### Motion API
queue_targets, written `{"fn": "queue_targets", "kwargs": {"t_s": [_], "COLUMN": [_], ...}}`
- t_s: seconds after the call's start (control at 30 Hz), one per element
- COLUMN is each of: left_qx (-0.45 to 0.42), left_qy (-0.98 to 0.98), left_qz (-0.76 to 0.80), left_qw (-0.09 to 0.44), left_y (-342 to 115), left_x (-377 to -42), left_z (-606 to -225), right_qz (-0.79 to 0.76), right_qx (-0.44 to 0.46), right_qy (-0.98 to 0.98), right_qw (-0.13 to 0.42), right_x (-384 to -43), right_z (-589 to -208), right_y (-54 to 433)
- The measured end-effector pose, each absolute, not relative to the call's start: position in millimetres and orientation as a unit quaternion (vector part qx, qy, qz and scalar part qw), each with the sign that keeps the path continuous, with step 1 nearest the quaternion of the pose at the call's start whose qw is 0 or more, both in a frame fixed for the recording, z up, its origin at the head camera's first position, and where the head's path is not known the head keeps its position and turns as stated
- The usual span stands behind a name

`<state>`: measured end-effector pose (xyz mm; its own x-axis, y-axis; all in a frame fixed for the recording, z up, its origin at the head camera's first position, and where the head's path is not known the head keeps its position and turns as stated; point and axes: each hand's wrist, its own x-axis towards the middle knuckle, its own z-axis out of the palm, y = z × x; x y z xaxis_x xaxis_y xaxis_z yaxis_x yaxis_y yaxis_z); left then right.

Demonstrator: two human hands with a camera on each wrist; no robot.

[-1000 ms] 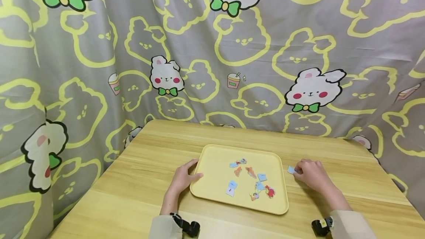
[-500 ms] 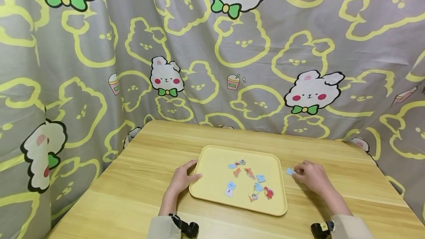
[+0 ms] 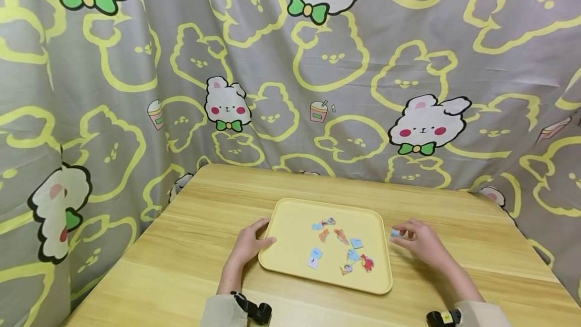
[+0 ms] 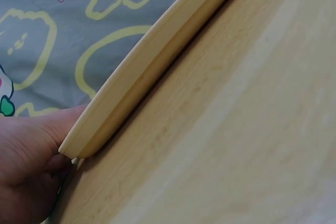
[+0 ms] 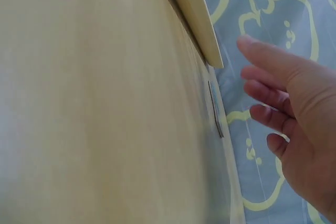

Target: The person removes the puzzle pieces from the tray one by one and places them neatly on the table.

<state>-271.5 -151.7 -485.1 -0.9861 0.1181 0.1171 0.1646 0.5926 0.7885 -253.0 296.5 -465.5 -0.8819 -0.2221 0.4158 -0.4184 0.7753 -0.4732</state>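
My left hand (image 3: 248,243) grips the left edge of a yellow tray (image 3: 288,243), thumb over the rim. From the left wrist, the tray's side wall (image 4: 131,66) runs up from that hand. Just off the tray's right edge, a light-blue puzzle piece (image 3: 395,233) lies flat on the table. My right hand (image 3: 419,241) is over it, fingers spread apart; the right wrist view has this hand (image 5: 299,114) holding nothing, a small gap from the piece (image 5: 216,109). On the tray lie an orange piece (image 3: 341,236), a red piece (image 3: 367,263) and several blue ones.
The wooden table (image 3: 181,256) extends around the tray on all sides. A grey curtain (image 3: 272,64) with bunny prints hangs along its back and left. Black wrist cameras (image 3: 259,313) sit at both cuffs.
The right hand's fingers have parted and left the light-blue piece they were touching, which stays beside the tray. My left hand keeps its place on the tray's edge.
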Motion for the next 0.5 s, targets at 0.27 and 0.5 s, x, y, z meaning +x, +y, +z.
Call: {"fn": "queue_targets", "kwargs": {"t_s": [0.27,0.5], "left_qx": [-0.079,-0.08], "left_qy": [-0.893,-0.892], "left_qz": [-0.443,-0.445], "left_qw": [0.026,0.026], "left_y": [-152.2,-151.7], "left_x": [-272.2,-271.3], "left_z": [-485.2,-485.4], "right_qz": [0.298,0.28], "right_qx": [0.221,0.275], "right_qy": [-0.914,-0.908], "right_qw": [0.165,0.149], "right_x": [-248.4,-243.2], "right_z": [-464.8,-464.9], "right_y": [286.0,275.9]}}
